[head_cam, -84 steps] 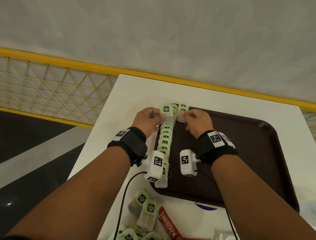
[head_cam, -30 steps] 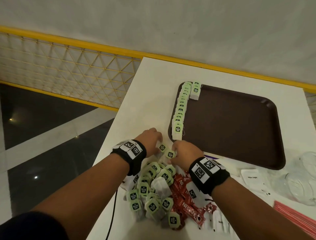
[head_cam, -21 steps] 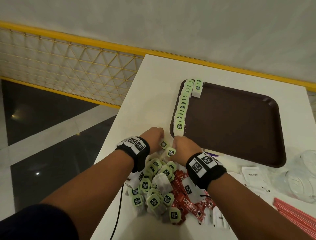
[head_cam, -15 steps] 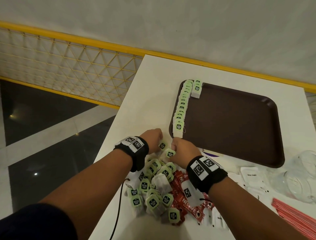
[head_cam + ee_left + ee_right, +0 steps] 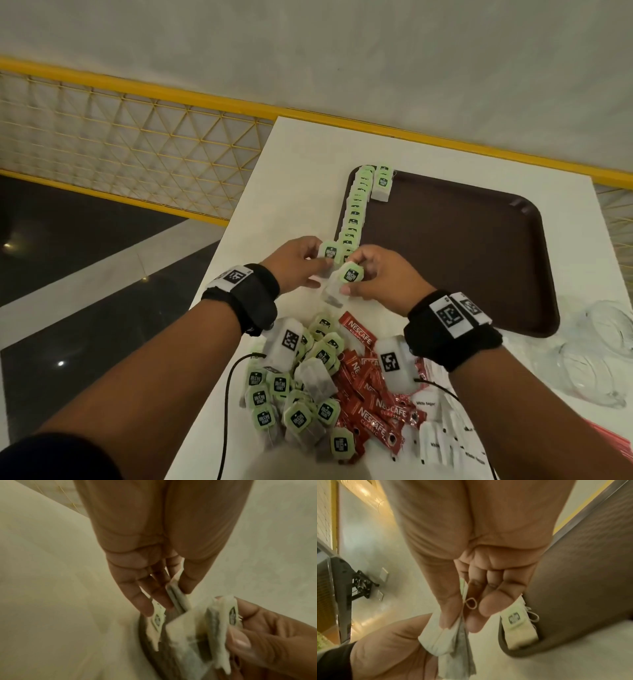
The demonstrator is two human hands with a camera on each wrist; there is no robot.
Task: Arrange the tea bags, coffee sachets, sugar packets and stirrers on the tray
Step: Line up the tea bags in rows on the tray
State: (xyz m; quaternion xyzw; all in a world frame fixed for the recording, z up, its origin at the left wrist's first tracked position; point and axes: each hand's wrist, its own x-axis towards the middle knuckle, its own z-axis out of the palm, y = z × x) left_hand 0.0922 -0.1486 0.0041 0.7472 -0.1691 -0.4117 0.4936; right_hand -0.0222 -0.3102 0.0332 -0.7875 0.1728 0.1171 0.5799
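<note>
White table (image 5: 291,178) edge at left, both hands pinching tea bags beside the tray (image 5: 462,308) near corner, left hand (image 5: 294,265), right hand (image 5: 383,282)

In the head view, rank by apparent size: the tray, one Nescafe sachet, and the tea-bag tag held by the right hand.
1. Tray, largest by far.
2. Nescafe sachet.
3. Tag in the right hand, smallest.
The sachet lies nearer the camera, which inflates it somewhat, but the order looks safe.

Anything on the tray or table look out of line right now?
One tea bag sits alone beside the far end of the tea bag row on the tray, starting a second column. The remaining tea bags and Nescafe sachets lie in a jumbled heap on the table, not yet sorted.
</note>
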